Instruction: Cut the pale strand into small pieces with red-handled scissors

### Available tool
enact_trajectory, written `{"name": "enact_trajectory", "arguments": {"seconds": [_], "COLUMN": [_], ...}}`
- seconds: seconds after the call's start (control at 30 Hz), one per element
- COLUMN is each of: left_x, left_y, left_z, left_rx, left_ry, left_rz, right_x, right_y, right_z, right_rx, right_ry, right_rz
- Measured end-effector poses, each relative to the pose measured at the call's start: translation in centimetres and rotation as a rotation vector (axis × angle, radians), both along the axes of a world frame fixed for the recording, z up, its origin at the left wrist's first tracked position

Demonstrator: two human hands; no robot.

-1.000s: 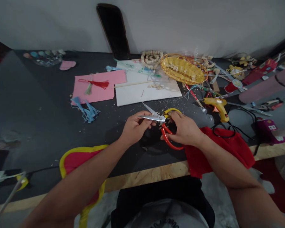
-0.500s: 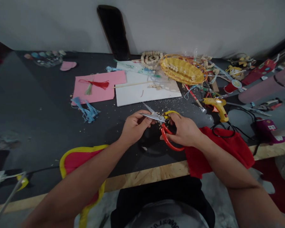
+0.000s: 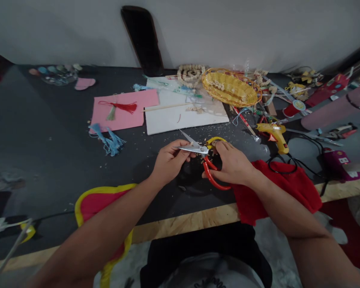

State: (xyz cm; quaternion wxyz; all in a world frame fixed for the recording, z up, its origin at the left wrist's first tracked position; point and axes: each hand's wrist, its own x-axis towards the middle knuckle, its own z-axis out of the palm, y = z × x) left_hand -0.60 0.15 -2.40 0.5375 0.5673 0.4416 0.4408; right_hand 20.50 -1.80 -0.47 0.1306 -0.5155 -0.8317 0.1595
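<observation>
My right hand [image 3: 232, 164] is wrapped round the handles of a pair of scissors [image 3: 211, 174], one loop red and one yellow. The silver blades are spread and point left, toward my left hand. My left hand [image 3: 171, 160] is closed in a pinch by the blades, with a small pale piece [image 3: 191, 144] at its fingertips between them. Small tan bits lie on the dark table [image 3: 123, 172] around the scissors' pivot.
Beyond my hands lie a white board [image 3: 162, 122], pink paper [image 3: 108, 118] with tassels, and a yellow basket [image 3: 231, 90]. Right of them are a yellow glue gun [image 3: 274, 134] and red cloth [image 3: 276, 190]. A phone [image 3: 142, 40] leans against the wall.
The scissors' blades have closed slightly around the small pale piece, and the red handle has shifted a little toward the yellow one. Both hands stay in nearly the same place.
</observation>
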Motion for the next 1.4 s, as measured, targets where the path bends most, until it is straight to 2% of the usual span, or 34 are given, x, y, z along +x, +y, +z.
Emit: {"name": "enact_trajectory", "arguments": {"seconds": [0.33, 0.53, 1.0, 1.23, 1.4], "left_x": [0.2, 0.2, 0.3, 0.0, -0.1], "left_y": [-0.1, 0.0, -0.1, 0.0, 0.1], "left_z": [0.3, 0.7, 0.9, 0.1, -0.1], "left_rx": [-0.008, -0.026, 0.035, 0.033, -0.011], "left_ry": [-0.013, 0.015, 0.013, -0.006, -0.055], "left_rz": [-0.029, -0.01, 0.007, -0.031, -0.051], "right_x": [0.0, 0.0, -0.4, 0.0, 0.0], "right_y": [0.0, 0.1, -0.4, 0.0, 0.0], "right_z": [-0.4, -0.3, 1.1, 0.4, 0.4], "right_rx": [0.026, -0.032, -0.116, -0.023, -0.017], "right_ry": [0.019, 0.001, -0.049, -0.026, 0.006], "right_rz": [0.001, -0.011, -0.027, -0.007, 0.003]}}
